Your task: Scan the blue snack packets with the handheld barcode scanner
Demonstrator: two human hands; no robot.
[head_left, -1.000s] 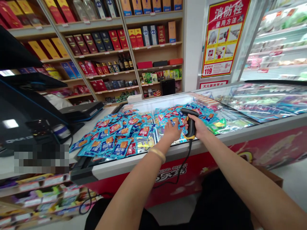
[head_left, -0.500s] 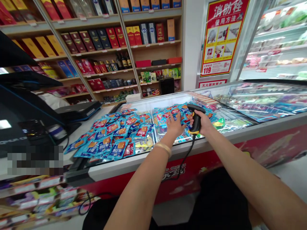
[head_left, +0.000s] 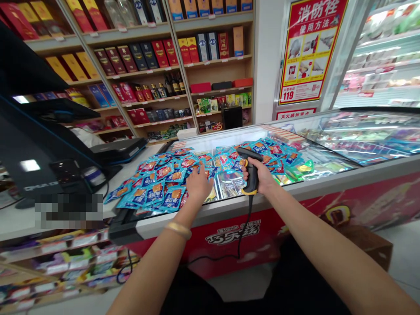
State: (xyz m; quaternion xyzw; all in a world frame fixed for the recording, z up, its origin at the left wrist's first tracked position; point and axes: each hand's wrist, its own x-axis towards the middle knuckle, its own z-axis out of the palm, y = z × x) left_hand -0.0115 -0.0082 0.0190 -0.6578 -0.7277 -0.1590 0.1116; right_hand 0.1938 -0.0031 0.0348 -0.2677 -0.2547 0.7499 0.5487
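My right hand is wrapped round the grip of a black and yellow barcode scanner, held over the glass top of a chest freezer. From the scanner's base a black cable hangs down the freezer's front. My left hand, a gold bangle at its wrist, reaches onto the right side of a heap of blue snack packets. Its fingers are partly stretched over the packets, and I see nothing held in them. Beyond the scanner, a second spread of blue snack packets lies on the glass.
On the left, a checkout machine stands on a counter. Shelves of boxed bottles line the back wall. Snack racks sit below the counter. A cardboard box is on the floor at right, and a lit display fridge stands beyond.
My left hand has moved left, from the right-hand packets to the edge of the left heap. The scanner in my right hand has shifted left too. The camera view has turned slightly.
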